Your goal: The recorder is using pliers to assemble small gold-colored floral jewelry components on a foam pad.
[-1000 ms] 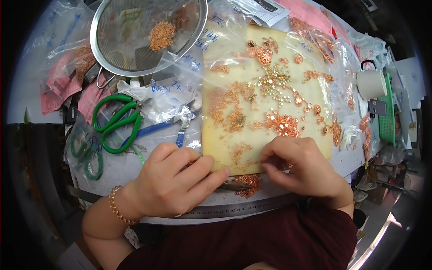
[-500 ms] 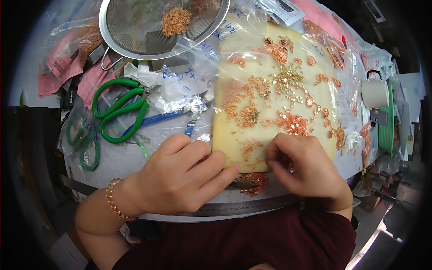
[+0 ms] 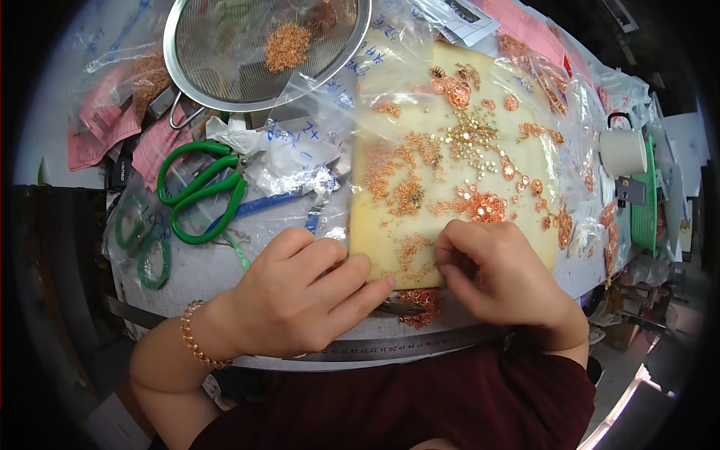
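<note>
A cream-yellow pad [image 3: 375, 232] lies before me, spread with tiny copper-coloured rings [image 3: 411, 247], small gold beads [image 3: 471, 133] and openwork copper-coloured pieces [image 3: 484, 205]. My left hand [image 3: 311, 292] is curled at the pad's near left corner, fingertips turned down; what they grip is hidden. A dark metal tip [image 3: 403, 307] shows just past its fingers, beside a heap of copper-coloured bits [image 3: 421, 311] below the pad's near edge. Over the pad's near right part my right hand [image 3: 499, 274] is closed, thumb and forefinger pinched together; anything between them is too small to make out.
Green-handled scissors [image 3: 201, 191] lie on plastic bags at left. Beyond them stands a round mesh sieve [image 3: 225, 90] holding copper-coloured bits. A white cup [image 3: 622, 154] and a green basket [image 3: 645, 202] are at far right. A metal ruler [image 3: 375, 351] runs along the near table edge.
The whole view has shifted slightly, with the pad and its pieces appearing a little further left. Both hands keep nearly the same pose and place over the pad.
</note>
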